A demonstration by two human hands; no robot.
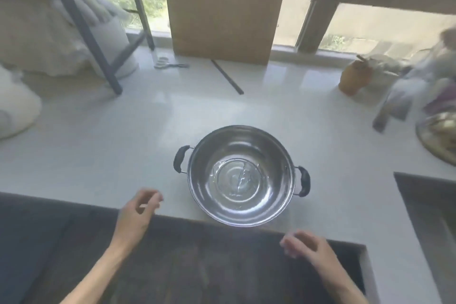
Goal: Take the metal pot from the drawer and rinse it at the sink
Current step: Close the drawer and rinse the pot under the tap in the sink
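The metal pot (240, 176) stands upright on the pale counter (103, 150), its near rim hanging slightly over the counter's front edge. It is shiny steel with two black handles, one at the left (179, 159) and one at the right (304, 181). A little water shines in its bottom. My left hand (138, 215) hovers to the lower left of the pot, fingers loosely curled and holding nothing. My right hand (306, 247) hangs below the pot's right side, also free of it. Neither hand touches the pot.
A dark recess (197, 266) lies below the counter edge under my hands. A second dark opening (429, 205) sits at the right. A cardboard sheet (224, 12) leans at the window. Scissors (167, 63), a dark stick (227, 76), an orange jar (354, 76) and bags lie around.
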